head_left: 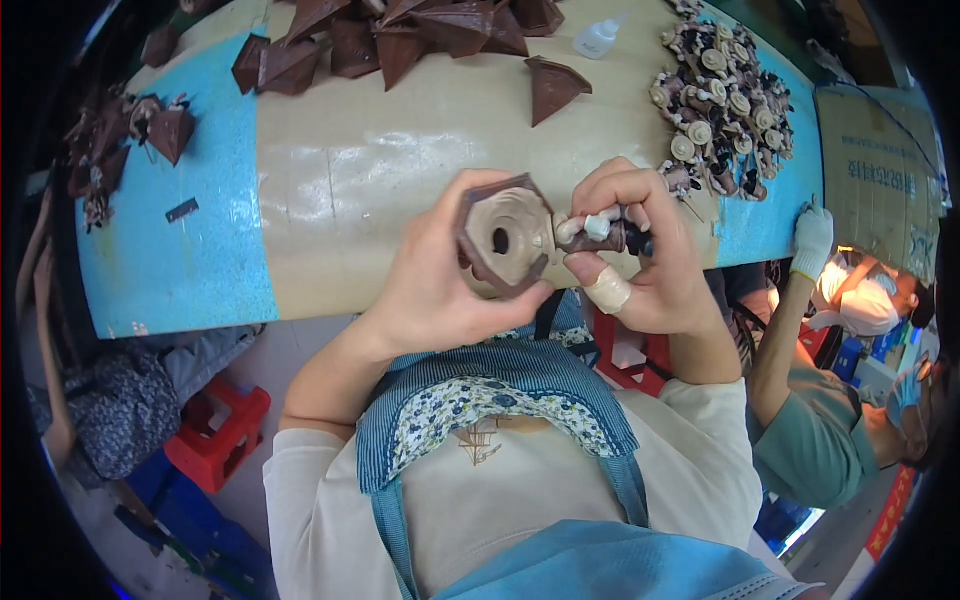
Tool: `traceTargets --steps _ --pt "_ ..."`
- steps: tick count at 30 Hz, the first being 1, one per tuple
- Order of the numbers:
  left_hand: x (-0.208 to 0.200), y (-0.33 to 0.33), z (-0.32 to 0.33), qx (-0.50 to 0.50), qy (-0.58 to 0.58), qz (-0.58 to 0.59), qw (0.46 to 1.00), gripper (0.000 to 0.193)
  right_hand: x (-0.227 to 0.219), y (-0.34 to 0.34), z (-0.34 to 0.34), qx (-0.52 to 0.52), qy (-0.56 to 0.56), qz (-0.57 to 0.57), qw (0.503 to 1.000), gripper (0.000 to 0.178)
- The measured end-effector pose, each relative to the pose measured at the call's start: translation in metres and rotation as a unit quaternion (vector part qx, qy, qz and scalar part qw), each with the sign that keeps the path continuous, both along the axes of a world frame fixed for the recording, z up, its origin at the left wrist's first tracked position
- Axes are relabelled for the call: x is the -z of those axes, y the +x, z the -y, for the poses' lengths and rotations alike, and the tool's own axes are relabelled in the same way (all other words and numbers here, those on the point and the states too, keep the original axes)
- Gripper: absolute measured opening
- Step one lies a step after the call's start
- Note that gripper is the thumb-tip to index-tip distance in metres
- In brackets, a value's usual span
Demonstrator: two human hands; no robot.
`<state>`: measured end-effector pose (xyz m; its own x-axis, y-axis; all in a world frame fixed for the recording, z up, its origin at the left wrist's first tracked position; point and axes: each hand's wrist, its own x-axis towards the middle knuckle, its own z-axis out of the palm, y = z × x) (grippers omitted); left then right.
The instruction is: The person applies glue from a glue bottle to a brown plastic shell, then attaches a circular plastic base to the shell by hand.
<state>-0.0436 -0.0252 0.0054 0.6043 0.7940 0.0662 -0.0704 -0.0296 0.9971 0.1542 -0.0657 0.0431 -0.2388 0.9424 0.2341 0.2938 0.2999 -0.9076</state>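
My left hand is wrapped round a hollow brown angular piece, with its beige inner side and dark centre hole turned up toward me. Between the fingers and thumb of my right hand is a small figurine with beige, pale blue, brown and black parts. Its beige end sits right against the brown piece's rim; whether they touch I cannot tell. Beige tape covers part of my right thumb. Both hands are above the table's near edge.
Brown pointed pieces lie heaped at the far side, one apart. A small white bottle stands near them. Many figurines crowd the right; assembled-looking ones lie left. A co-worker's gloved hand is at the right edge.
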Motion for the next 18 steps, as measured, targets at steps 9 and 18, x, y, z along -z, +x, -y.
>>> traceTargets --steps 9,18 --pt "-0.008 0.015 0.002 -0.015 0.111 -0.064 0.992 0.061 -0.030 -0.005 -0.013 -0.079 0.178 0.272 0.943 0.034" --pt "-0.009 0.024 0.003 0.039 0.045 -0.068 0.996 0.057 -0.012 0.003 -0.016 -0.141 0.190 0.171 0.957 0.033"
